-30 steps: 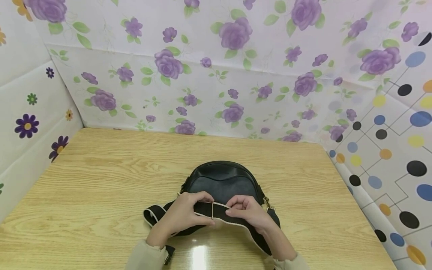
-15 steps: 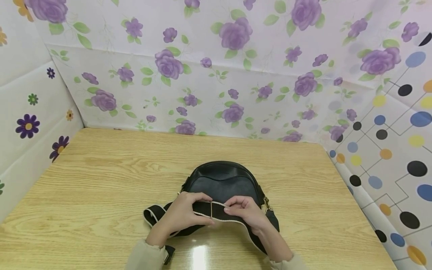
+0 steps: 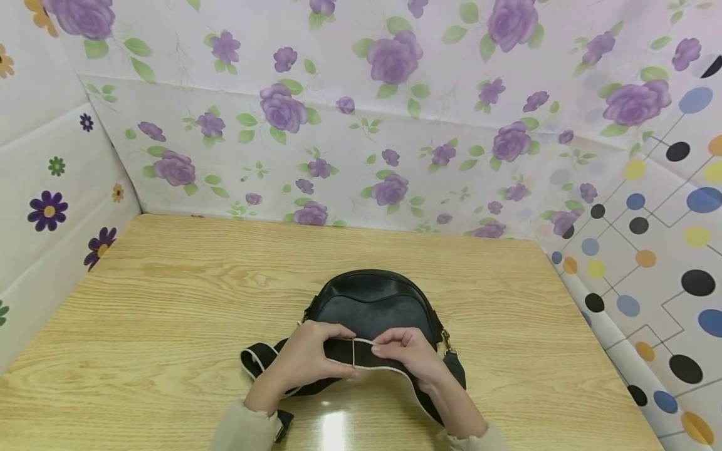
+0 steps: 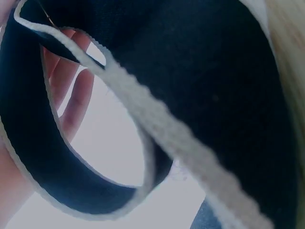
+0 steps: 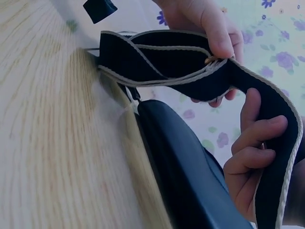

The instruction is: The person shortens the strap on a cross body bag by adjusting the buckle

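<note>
A black crossbody bag (image 3: 369, 307) lies on the table, and its wide black strap (image 3: 372, 357) with pale edging is lifted in front of it. My left hand (image 3: 304, 357) grips the strap at the thin gold slider (image 3: 353, 352), thumb below and fingers above. Just to the right, my right hand (image 3: 414, 357) pinches the strap's upper edge between thumb and fingers. Beyond it the strap drops past the right wrist. In the right wrist view, layers of strap (image 5: 157, 57) fold back from the slider. In the left wrist view a strap loop (image 4: 71, 176) partly hides some fingers.
A gold clasp (image 3: 447, 340) joins the strap to the bag's right side. By the left sleeve lies a small black piece (image 3: 284, 426). The wooden table (image 3: 186, 300) is bounded by a floral sheet (image 3: 338, 156) behind and a dotted one (image 3: 637, 269) at right.
The right hand has slid slightly left along the strap, nearer the slider, and its forearm has shifted a little left. The left hand and the bag stay nearly in place.
</note>
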